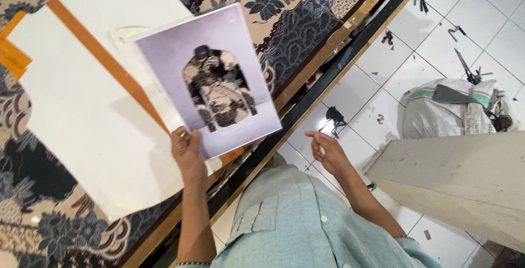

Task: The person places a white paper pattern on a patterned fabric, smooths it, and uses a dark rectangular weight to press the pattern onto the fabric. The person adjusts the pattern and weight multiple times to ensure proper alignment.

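My left hand (187, 149) grips the lower edge of a printed photo sheet (164, 54) that shows a patterned long-sleeved shirt on a pale lilac ground. The sheet is held above the table, with more white sheets tucked behind it. My right hand (327, 152) hovers over the floor tiles to the right of the table edge, fingers loosely spread and holding nothing. A large white paper pattern piece (82, 126) with an orange tape strip (98, 54) lies on floral batik cloth (290, 22) under the photo.
The wooden table edge (322, 82) runs diagonally with a black rail beside it. On the white tiled floor are a stuffed woven sack (437, 115), fabric scraps, a small black object (334, 117) and a grey concrete slab (465, 180) at lower right.
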